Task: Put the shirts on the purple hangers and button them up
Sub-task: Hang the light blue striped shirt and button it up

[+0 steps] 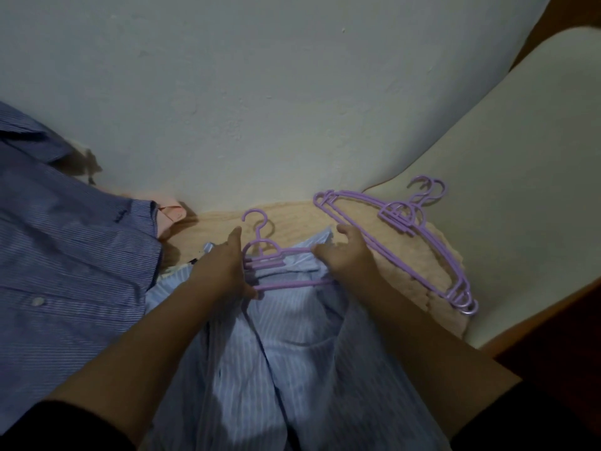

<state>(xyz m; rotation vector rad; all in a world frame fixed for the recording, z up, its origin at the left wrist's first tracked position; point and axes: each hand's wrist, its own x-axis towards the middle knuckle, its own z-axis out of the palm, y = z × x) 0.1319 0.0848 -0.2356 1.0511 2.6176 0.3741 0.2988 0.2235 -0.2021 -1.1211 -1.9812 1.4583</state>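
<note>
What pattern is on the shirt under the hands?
Fine white stripes on the light blue shirt, seen in the head view.

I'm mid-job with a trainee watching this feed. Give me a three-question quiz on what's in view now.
1. True or false: the spare purple hangers lie on the person's right.
2. Which does the left hand grip? A) the dark blue striped shirt B) the purple hanger C) the pink cloth
3. Fill in: the right hand holds the ____ of the light blue striped shirt.

Key: 1 true; 2 B; 3 collar.
</note>
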